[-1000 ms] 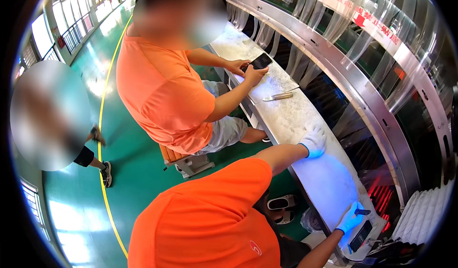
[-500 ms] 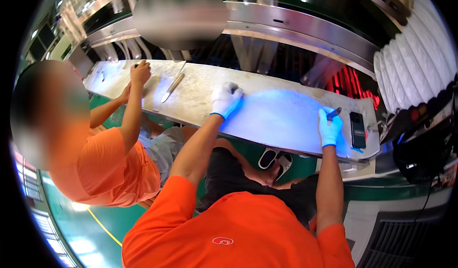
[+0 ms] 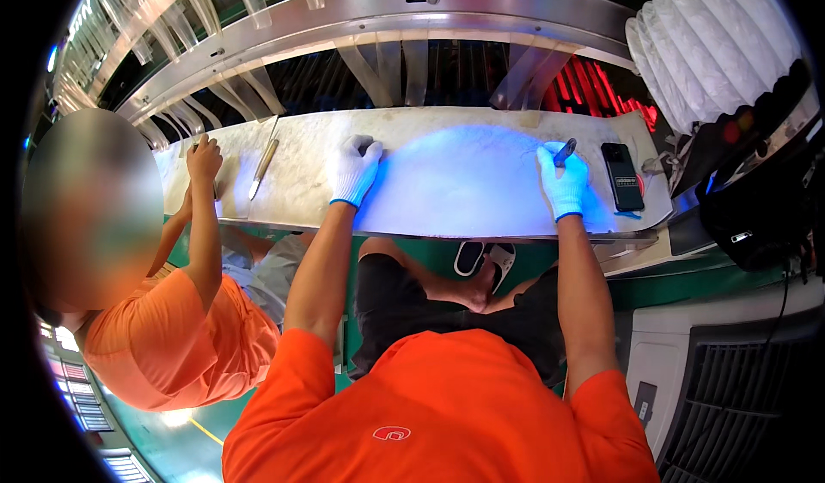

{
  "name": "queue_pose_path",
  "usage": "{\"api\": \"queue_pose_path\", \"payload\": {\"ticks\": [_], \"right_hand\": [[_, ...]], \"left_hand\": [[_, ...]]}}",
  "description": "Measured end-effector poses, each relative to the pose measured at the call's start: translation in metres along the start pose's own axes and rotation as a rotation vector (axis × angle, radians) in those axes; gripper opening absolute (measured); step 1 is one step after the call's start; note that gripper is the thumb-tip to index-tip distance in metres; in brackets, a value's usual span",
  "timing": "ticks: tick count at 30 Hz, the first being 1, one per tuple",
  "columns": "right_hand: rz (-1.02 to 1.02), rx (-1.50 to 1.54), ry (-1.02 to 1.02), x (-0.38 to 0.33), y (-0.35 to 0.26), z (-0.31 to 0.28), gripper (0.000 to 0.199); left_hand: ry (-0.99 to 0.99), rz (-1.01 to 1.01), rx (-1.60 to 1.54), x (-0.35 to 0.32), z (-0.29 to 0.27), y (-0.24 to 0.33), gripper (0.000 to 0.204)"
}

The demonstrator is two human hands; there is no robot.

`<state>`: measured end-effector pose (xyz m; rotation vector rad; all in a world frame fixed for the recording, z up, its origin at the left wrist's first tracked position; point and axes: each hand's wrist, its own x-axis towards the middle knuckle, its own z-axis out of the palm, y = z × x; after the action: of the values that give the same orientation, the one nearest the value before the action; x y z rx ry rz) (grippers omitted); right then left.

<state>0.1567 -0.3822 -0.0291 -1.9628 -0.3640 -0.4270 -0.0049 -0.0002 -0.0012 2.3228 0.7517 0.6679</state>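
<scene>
At the far left a co-worker in an orange shirt sits beside the person, with one bare hand (image 3: 204,158) raised onto the bench (image 3: 301,186), a long pale surface under a curved metal frame (image 3: 387,19). Just to the right of that hand a thin metal tool (image 3: 262,163) lies on the bench, apart from everybody's fingers.

The person's left hand (image 3: 357,169), in a white glove with a blue cuff, rests flat on the bench with the fingers loosely bent; it holds nothing. Between both hands the surface glows blue. The right hand (image 3: 565,180), also gloved, is closed around a small dark pen-like tool (image 3: 565,150), whose tip points up and away from the person. Just beside this hand, to the right, a black phone (image 3: 621,176) lies flat near the end of the bench. Further right stands a white ribbed hose (image 3: 713,45) and a dark machine (image 3: 756,217). Under the bench a shoe (image 3: 468,258) is visible on the green floor.
</scene>
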Motion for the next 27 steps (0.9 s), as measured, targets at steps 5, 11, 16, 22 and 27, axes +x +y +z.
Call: {"api": "queue_pose_path", "payload": {"ticks": [5, 11, 16, 22, 27], "right_hand": [[0.048, 0.015, 0.017, 0.001, 0.000, 0.002, 0.021], [0.087, 0.006, 0.001, 0.001, 0.002, -0.001, 0.020], [0.035, -0.028, -0.007, 0.002, -0.005, 0.001, 0.024], [0.041, 0.004, -0.015, 0.002, -0.005, -0.001, 0.021], [0.049, 0.012, -0.021, 0.001, -0.008, -0.001, 0.020]], "left_hand": [[0.007, 0.013, 0.006, -0.001, -0.002, 0.002, 0.037], [0.017, 0.022, 0.022, 0.001, 0.004, -0.002, 0.037], [0.020, 0.007, 0.015, 0.002, 0.001, -0.004, 0.038], [-0.003, 0.001, -0.001, 0.002, 0.000, 0.001, 0.040], [0.026, 0.019, -0.004, 0.001, 0.002, -0.002, 0.037]]}}
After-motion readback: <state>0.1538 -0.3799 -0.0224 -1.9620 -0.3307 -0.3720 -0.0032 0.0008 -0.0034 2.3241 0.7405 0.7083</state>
